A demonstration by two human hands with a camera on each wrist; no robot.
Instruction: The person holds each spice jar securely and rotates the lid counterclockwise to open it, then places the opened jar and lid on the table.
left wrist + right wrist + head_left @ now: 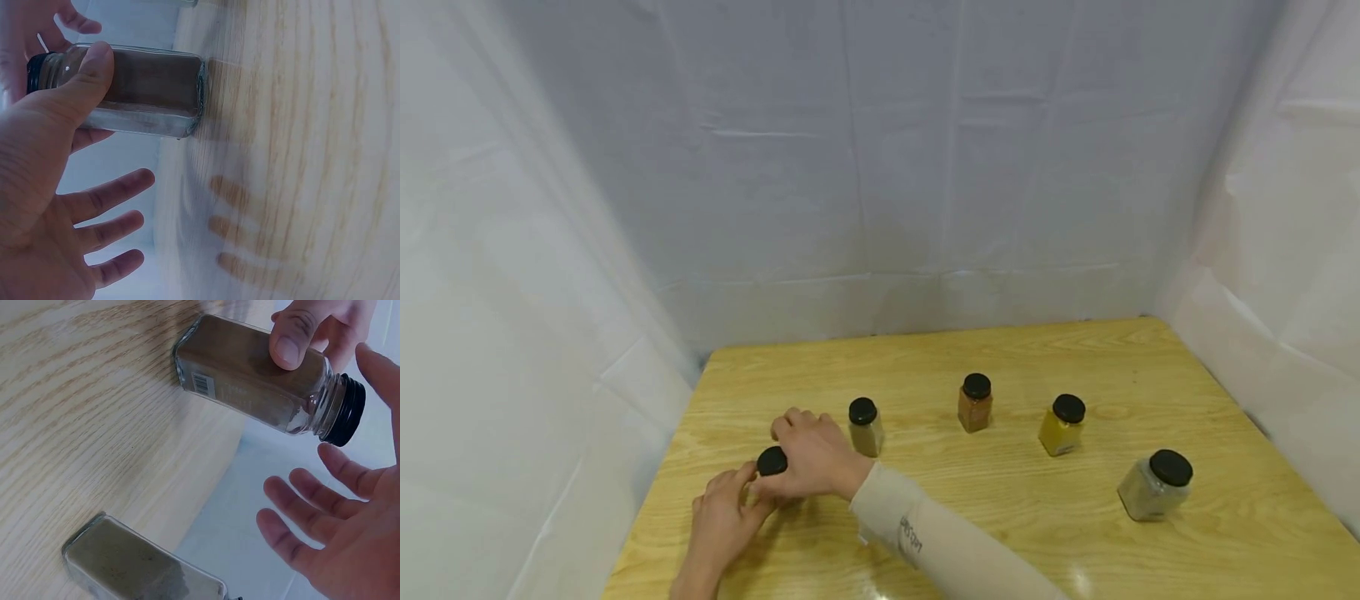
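A square glass spice jar [244,369] of brown powder with a black screw lid [772,461] stands at the left of the table, its base at the wood. My left hand [722,517] pinches the jar's body between thumb and index finger; its other three fingers [112,203] are spread away from the glass. Around the lid, my right hand [812,454] reaches from the right with thumb and fingers apart, the lid between them. A second jar [134,562] with greenish-brown powder stands just right of my right hand.
Farther right on the wooden table [925,517] stand a jar of orange-red powder [975,410], one of yellow powder [1061,429] and a wider jar of pale grey contents [1152,490], all black-lidded. White sheeting [880,167] hangs behind and at both sides.
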